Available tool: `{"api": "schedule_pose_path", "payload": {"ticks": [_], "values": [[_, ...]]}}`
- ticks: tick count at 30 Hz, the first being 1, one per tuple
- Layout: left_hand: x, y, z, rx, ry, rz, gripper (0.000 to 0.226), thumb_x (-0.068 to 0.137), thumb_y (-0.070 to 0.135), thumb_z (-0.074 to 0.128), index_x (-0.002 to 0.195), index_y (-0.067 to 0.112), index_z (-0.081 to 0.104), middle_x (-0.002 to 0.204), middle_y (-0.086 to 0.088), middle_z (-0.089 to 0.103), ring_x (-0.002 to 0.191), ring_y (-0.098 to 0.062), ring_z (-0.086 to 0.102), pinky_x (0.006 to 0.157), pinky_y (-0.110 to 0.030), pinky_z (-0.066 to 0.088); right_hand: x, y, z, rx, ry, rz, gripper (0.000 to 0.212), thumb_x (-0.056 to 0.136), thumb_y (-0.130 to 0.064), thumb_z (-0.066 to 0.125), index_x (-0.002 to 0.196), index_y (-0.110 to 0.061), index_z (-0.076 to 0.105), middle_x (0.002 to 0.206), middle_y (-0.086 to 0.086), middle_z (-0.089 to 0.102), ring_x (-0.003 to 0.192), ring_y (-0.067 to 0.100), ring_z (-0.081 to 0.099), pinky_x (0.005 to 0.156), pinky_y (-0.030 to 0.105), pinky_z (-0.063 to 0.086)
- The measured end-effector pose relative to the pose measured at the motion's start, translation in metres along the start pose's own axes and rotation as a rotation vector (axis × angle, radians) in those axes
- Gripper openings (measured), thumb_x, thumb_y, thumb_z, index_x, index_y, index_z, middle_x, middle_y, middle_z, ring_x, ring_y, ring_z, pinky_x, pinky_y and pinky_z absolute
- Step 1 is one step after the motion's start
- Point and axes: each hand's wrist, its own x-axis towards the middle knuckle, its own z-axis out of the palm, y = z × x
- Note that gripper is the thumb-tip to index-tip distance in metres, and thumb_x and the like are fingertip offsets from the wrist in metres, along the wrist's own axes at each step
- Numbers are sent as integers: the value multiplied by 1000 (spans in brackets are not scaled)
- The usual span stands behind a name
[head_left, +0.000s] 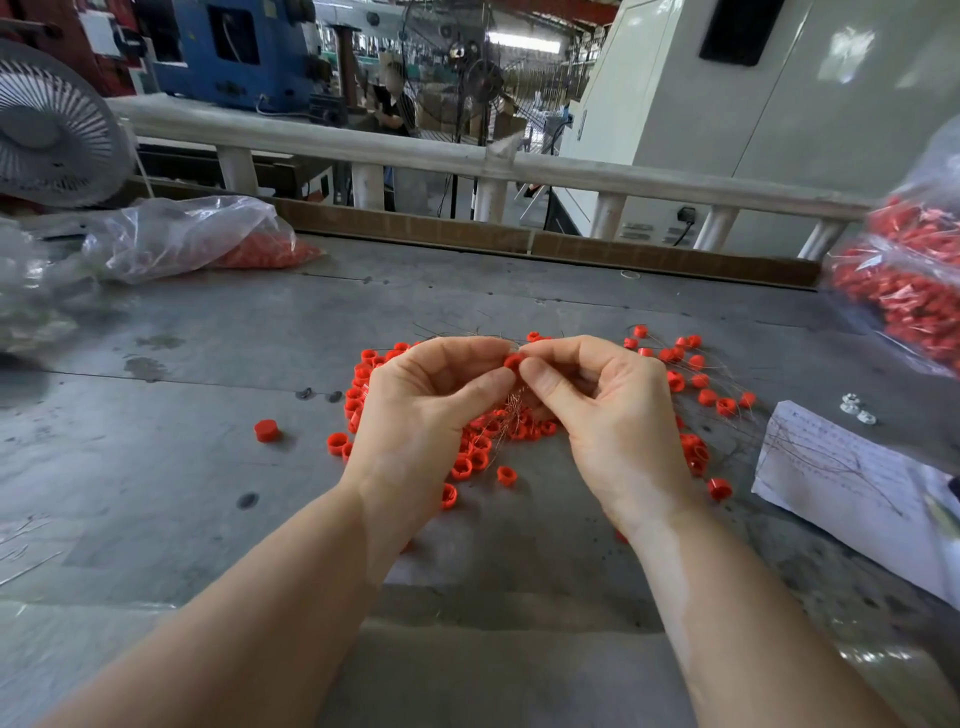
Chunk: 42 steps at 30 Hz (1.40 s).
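On the grey table (208, 338), bags (182, 239) hold red caps (260, 253); left hand (426, 410) and right hand (618, 410) pinch one cap (513, 360).

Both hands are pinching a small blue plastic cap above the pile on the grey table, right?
Not quite: the head view shows the small plastic cap is red, not blue. The left hand and right hand do pinch it above the pile of red caps on the grey table.

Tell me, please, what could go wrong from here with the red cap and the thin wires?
The red cap is pinched only at the fingertips of the left hand and right hand; it may slip and fall among the loose caps below. The thin wires under it look tangled, so they may snag or bend.
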Motion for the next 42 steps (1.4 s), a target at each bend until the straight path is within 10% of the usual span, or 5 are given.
{"api": "schedule_pose_path", "payload": {"ticks": [21,42], "values": [[-2,0,2,200,47,35,20,80,-7,64,91,10,68,84,-5,73,78,-9,68,73,-17,51,-2,4,2,-168,22,-28,22,80,-4,71,78,-26,67,72,-15,67,67,-2,63,64,8,46],[0,5,-4,288,269,52,18,79,0,69,84,18,69,78,-2,70,73,-11,66,72,-19,54,-5,5,-7,-808,-10,-226,6,86,-14,66,83,-14,71,69,-2,68,64,19,61,58,29,45]]}}
